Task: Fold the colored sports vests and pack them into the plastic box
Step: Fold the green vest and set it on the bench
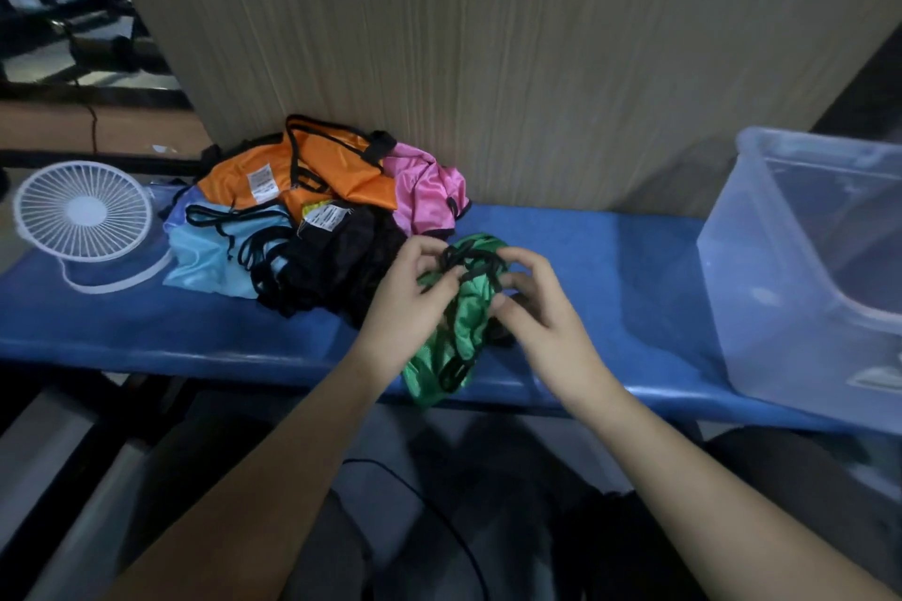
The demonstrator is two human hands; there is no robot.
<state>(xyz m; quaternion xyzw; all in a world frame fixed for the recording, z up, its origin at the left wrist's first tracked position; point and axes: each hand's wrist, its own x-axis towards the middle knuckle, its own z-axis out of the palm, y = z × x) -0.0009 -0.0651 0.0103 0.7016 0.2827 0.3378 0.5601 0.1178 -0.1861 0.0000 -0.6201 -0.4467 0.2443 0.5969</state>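
Note:
A crumpled green vest (pixel 463 322) with black trim lies at the front edge of the blue bench (pixel 610 268), its lower end hanging over. My left hand (pixel 410 303) and my right hand (pixel 542 307) both grip its bunched top, fingers curled into the black straps. Behind and to the left lies a heap of vests: orange (pixel 317 166), pink (pixel 424 190), light blue (pixel 210 249) and black (pixel 341 259). The clear plastic box (pixel 800 268) stands at the right end of the bench, tilted, with nothing visible inside.
A white desk fan (pixel 83 210) stands at the left end of the bench. A wood-grain panel (pixel 488 39) rises right behind the bench. A black cable (pixel 439 512) runs over the floor below, near my legs.

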